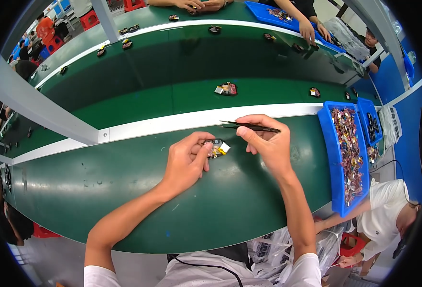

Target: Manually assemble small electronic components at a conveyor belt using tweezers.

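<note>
My left hand is closed on a small black device housing, held just above the green bench. Inside the housing a silvery battery-like pouch and yellow tape show at its right side; my fingers cover its left part. My right hand grips black tweezers, whose tips point left, above and apart from the housing. The tweezer tips look slightly parted, with nothing visible between them.
A blue tray of small wired parts stands to my right, beside a smaller blue tray of black pieces. Beyond a white rail, a green conveyor carries similar devices. Co-workers sit across and at right.
</note>
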{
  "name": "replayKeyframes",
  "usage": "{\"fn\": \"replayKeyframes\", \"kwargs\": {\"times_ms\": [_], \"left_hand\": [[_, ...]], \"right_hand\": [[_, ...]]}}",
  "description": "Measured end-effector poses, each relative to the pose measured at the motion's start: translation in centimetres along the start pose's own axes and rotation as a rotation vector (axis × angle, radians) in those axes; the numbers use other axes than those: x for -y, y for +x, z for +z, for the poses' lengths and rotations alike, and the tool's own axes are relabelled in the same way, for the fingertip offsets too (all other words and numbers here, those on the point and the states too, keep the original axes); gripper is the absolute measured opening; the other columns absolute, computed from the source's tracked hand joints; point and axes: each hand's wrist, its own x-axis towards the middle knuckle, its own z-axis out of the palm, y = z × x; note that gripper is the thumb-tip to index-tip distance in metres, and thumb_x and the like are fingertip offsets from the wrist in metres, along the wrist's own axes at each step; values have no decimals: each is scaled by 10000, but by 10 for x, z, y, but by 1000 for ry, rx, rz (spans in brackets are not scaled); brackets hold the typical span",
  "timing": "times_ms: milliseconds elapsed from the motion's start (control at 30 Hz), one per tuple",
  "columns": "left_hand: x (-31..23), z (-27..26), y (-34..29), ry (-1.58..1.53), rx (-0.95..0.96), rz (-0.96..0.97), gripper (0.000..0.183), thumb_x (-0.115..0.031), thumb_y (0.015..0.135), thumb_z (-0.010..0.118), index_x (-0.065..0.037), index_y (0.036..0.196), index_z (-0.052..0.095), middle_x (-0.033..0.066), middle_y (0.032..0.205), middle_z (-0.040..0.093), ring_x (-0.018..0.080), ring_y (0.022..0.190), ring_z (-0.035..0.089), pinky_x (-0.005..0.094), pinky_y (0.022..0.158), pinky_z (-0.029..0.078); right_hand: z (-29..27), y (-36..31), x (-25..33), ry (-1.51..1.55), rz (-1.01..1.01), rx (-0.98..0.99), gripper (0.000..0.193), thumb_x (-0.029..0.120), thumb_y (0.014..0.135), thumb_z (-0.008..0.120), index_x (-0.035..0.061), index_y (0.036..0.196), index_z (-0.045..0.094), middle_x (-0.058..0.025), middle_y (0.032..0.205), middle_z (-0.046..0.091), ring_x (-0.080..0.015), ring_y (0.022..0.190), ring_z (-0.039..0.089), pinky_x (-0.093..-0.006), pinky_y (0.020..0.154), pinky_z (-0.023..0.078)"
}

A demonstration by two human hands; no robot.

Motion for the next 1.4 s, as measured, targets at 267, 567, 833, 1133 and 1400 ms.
{"fn": "replayKeyframes", "kwargs": {"times_ms": [267, 567, 833, 1133, 1400], "left_hand": [[12, 8, 5, 56, -48, 76, 240, -143, 1049, 567, 21, 1215, 623, 49, 787, 650, 67, 540, 552, 200, 449, 405], [26, -3, 12, 220, -132, 197, 311, -207, 1063, 562, 24, 1266, 607, 43, 884, 606, 45, 586, 515, 174, 447, 353], [36, -16, 22, 299, -127, 264, 353, -245, 1061, 576, 27, 1284, 605, 36, 913, 606, 45, 601, 519, 168, 464, 357], [-2, 20, -3, 324, -17, 286, 257, -189, 1033, 621, 37, 1152, 655, 109, 947, 709, 118, 673, 610, 236, 530, 474], [9, 11, 6, 308, -163, 191, 279, -191, 1037, 594, 11, 1220, 657, 47, 745, 625, 48, 528, 485, 208, 456, 331]], "right_hand": [[-10, -4, -26, 141, 13, -112, 267, 170, 905, 783, 63, 1149, 766, -21, 1008, 751, -50, 745, 619, -200, 566, 462], [-6, -6, -29, 274, -221, -129, 115, 72, 870, 734, -41, 858, 715, -89, 745, 690, -107, 487, 592, -273, 466, 474], [-20, -56, 18, 523, -354, -276, 351, 131, 937, 572, -3, 630, 468, -79, 678, 623, -134, 455, 532, -317, 442, 422], [-85, -316, -34, 32, -104, -1120, 522, 229, 1045, 558, 34, 561, 567, -9, 549, 562, -97, 492, 505, -310, 470, 387], [-65, -336, -60, -124, 150, -1056, 613, 346, 1103, 407, -12, 670, 655, -65, 627, 634, -130, 471, 570, -274, 507, 465]]}}
